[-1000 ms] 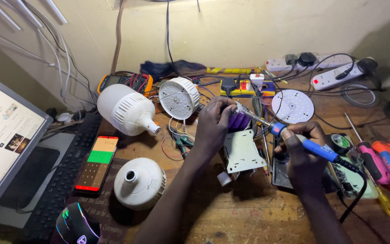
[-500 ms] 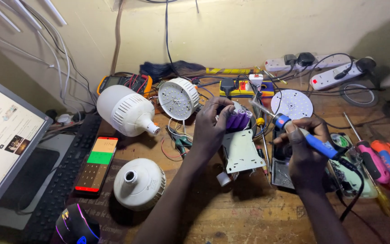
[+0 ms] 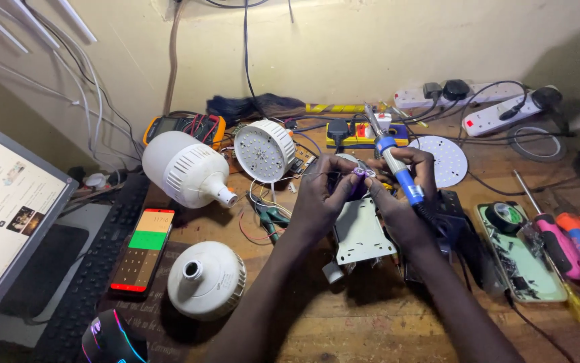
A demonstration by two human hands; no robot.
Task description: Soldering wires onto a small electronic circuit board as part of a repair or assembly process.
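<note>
Head view: left hand and right hand met over the middle of the counter, w/ fingers of both pinched on a small purple part held between them. Right hand also gripped a blue-handled soldering iron, tip pointing up toward the back edge. Just under the hands lay a white metal plate. A round LED disc sat nr the back edge, right of the hands. Left of the hands: a white bulb housing, an LED bulb head and a bulb dome nearer the front edge. A phone lay beside a keyboard at the left edge. Tape roll and screwdrivers toward the right edge.
</note>
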